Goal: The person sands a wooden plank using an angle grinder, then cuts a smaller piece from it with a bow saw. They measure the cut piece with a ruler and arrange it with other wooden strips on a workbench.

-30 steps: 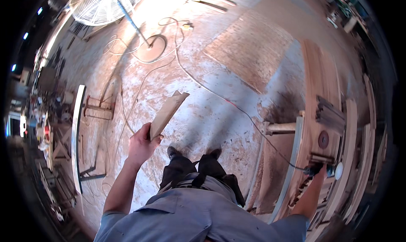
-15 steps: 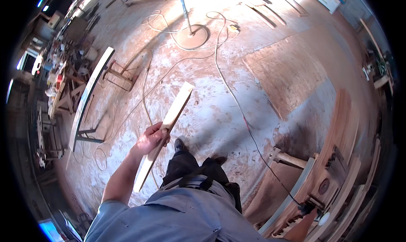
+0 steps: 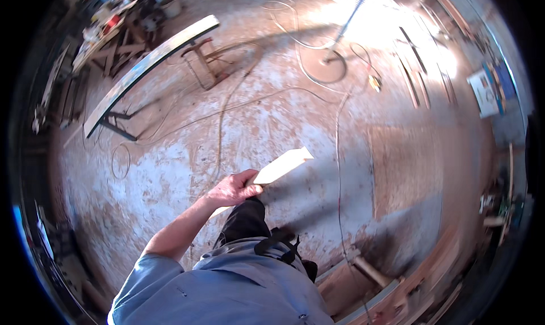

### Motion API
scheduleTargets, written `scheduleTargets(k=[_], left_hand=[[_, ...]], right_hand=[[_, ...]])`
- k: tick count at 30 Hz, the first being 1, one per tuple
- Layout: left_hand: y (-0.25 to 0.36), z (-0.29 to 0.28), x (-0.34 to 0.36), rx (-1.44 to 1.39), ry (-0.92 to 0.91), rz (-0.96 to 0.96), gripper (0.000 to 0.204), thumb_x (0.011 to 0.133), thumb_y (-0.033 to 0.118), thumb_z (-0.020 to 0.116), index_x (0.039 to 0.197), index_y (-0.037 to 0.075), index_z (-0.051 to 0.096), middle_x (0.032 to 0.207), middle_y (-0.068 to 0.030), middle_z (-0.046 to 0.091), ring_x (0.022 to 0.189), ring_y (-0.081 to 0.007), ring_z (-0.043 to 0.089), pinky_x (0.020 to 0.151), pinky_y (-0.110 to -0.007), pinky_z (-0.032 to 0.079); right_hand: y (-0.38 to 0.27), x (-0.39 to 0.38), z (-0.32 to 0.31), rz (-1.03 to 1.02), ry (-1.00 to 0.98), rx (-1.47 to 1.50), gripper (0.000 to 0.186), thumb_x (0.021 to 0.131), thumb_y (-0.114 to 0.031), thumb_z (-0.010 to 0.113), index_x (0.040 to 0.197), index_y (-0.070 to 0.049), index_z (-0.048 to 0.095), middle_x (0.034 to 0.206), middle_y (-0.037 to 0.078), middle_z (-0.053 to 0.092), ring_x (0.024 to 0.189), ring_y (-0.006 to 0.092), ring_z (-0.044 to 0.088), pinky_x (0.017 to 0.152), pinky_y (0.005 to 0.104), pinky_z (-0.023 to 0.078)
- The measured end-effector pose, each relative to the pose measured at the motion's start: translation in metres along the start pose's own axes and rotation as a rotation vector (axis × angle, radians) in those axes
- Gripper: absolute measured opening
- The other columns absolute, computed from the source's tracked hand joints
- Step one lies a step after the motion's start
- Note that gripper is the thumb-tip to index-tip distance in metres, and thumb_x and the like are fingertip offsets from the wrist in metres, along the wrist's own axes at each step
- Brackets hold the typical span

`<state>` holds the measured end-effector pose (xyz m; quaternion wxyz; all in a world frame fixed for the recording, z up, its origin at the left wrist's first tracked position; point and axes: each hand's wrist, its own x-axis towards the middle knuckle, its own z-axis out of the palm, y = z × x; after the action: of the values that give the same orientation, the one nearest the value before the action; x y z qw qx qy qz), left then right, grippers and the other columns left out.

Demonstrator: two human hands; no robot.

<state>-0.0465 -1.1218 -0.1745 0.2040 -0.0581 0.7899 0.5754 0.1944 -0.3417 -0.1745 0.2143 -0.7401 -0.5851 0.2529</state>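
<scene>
Plank (image 3: 281,167), pale and short, sits mid-frame, clamped near its lower end in the left hand (image 3: 231,190); right hand unseen. Loose cables (image 3: 339,154) crossing the dusty floor (image 3: 170,171) could likely trip the walker.

You are in a woodworking shop: beyond your left hand (image 3: 231,190) lie a dusty floor (image 3: 170,171) with trailing cables (image 3: 335,132), a long board on trestles (image 3: 147,61), and a pedestal fan (image 3: 340,18) farther off.
</scene>
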Motion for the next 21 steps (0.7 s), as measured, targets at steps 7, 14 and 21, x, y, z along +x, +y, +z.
scheduleTargets(k=[7, 14, 21], left_hand=[[-0.040, -0.185, 0.002, 0.719, 0.496, 0.028, 0.049, 0.076, 0.024, 0.078, 0.119, 0.011, 0.058, 0.103, -0.0122, 0.062, 0.100, -0.0335, 0.061, 0.084, -0.043, 0.052], [-0.085, -0.363, 0.020, 0.838, 0.761, -0.075, 0.048, 0.072, 0.012, 0.078, 0.117, 0.010, 0.060, 0.109, -0.0128, 0.057, 0.104, -0.0338, 0.056, 0.088, -0.043, 0.050], [-0.142, -0.526, 0.074, 0.904, 0.796, -0.288, 0.046, 0.075, 0.013, 0.076, 0.118, 0.010, 0.059, 0.109, -0.0119, 0.058, 0.107, -0.0324, 0.055, 0.093, -0.041, 0.048]], right_hand=[[-0.022, -0.283, 0.176, -0.106, -0.968, -0.142, 0.049, 0.091, -0.043, 0.059, 0.125, -0.009, 0.050, 0.104, 0.012, 0.058, 0.083, 0.0275, 0.062, 0.064, 0.0399, 0.055], [-0.079, -0.554, 0.345, -0.427, -1.412, -0.609, 0.051, 0.095, -0.030, 0.056, 0.134, 0.002, 0.046, 0.114, 0.020, 0.061, 0.081, 0.0316, 0.068, 0.063, 0.0403, 0.060], [-0.150, -0.809, 0.493, -0.458, -1.581, -0.718, 0.051, 0.098, -0.031, 0.055, 0.134, 0.003, 0.045, 0.109, 0.019, 0.064, 0.080, 0.0284, 0.068, 0.063, 0.0391, 0.060]])
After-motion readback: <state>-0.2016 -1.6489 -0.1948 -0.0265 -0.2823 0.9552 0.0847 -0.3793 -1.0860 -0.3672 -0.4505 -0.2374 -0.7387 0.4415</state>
